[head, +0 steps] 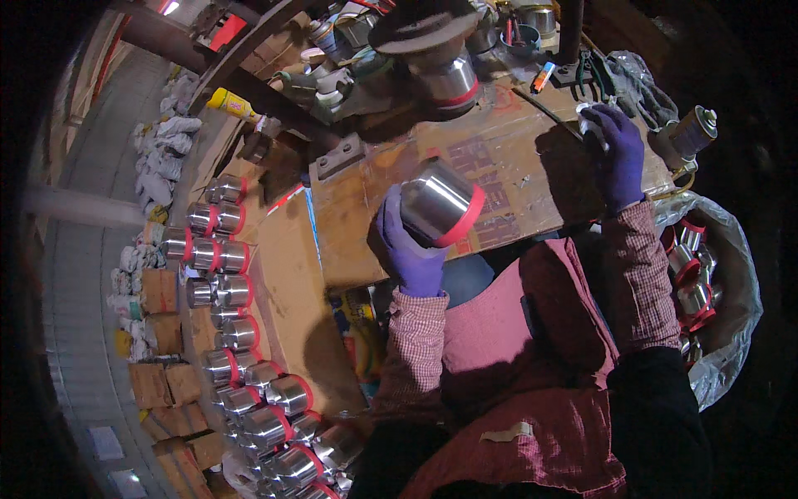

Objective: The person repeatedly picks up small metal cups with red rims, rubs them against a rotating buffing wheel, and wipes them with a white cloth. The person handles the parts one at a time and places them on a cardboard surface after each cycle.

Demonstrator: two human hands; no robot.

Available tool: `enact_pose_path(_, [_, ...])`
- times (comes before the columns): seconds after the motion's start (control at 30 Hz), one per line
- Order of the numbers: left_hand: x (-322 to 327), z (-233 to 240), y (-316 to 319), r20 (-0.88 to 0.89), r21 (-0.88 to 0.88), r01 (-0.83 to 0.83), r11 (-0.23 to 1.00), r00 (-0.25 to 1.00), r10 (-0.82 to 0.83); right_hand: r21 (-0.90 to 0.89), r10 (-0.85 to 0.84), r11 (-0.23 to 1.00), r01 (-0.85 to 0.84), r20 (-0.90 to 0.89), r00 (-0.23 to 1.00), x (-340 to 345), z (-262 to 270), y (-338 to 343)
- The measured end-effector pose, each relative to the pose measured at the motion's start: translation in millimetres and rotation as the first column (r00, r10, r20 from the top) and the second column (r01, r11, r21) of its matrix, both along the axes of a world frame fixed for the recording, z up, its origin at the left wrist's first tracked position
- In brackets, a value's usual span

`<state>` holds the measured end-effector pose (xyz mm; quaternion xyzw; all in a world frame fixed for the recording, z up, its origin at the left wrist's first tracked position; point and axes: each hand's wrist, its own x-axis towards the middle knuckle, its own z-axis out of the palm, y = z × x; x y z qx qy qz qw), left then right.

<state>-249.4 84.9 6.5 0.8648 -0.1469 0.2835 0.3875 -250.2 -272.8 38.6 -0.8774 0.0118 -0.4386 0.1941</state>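
A shiny stainless steel container [439, 196] with a red band round its lower edge is tilted above the cardboard-covered bench. My left hand [408, 249], in a purple glove, grips it from the left side. To the right, my right hand [618, 153] wears a matching glove and pinches a crumpled white cloth or tissue [589, 125] over the bench's far right part. Beneath that hand lies a thin dark rod [548, 112]. Another steel container [446, 81] with a red band stands upright at the back, under a round dark metal piece [430, 34].
Rows of red-banded steel containers [234, 290] line the cardboard at left. A plastic-lined bin [748, 299] at right holds more. Pliers [586, 72], a glue tube [543, 78], a spray can [695, 131] and a yellow bottle [230, 103] surround the bench [399, 156]. A metal post [570, 31] rises behind.
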Motion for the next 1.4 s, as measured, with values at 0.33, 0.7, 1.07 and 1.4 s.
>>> enact_pose_path(0.33, [0.6, 21.7, 45.7, 0.264, 0.407, -0.055, 0.912, 0.963, -0.059, 0.073, 0.063, 0.995, -0.074, 0.151, 0.987, -53.4, 26.2, 57.5])
enact_pose_path(0.7, [9.4, -6.0, 45.9, -0.240, -0.367, 0.051, 0.929, 0.960, -0.147, 0.721, 0.375, 0.609, -0.330, 0.105, 0.921, 59.0, -24.7, 140.4])
enact_pose_path(1.07, [90.6, 38.3, 18.9, -0.116, -0.467, 0.056, 0.882, 0.985, -0.124, 0.545, 0.218, 0.824, -0.157, -0.049, 0.975, 209.4, -20.7, 147.6])
enact_pose_path(1.4, [231.0, 8.9, -92.0, -0.633, -0.241, 0.053, 0.969, 0.748, -0.198, 0.871, 0.235, 0.463, -0.162, 0.056, 0.970, -56.0, -3.7, 70.2])
